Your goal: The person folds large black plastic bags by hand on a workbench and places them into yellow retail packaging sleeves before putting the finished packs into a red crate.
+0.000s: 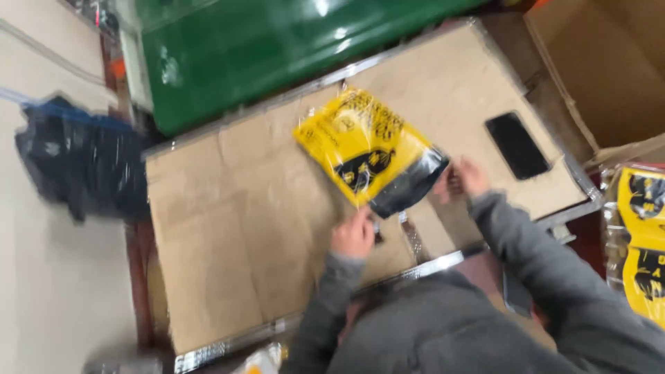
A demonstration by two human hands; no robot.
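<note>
A yellow plastic bag with black print (364,142) lies on a cardboard-covered table (235,228), a dark item showing inside its near end. My left hand (353,235) pinches the bag's near corner, where a clear strip trails off. My right hand (463,179) grips the bag's right edge by the dark end. Both arms wear grey sleeves.
A black phone (517,145) lies on the cardboard to the right. A green bin (277,48) stands behind the table. An open cardboard box (609,69) is at the far right, with more yellow bags (641,235) below it. A dark bundle in clear plastic (80,163) lies on the floor at left.
</note>
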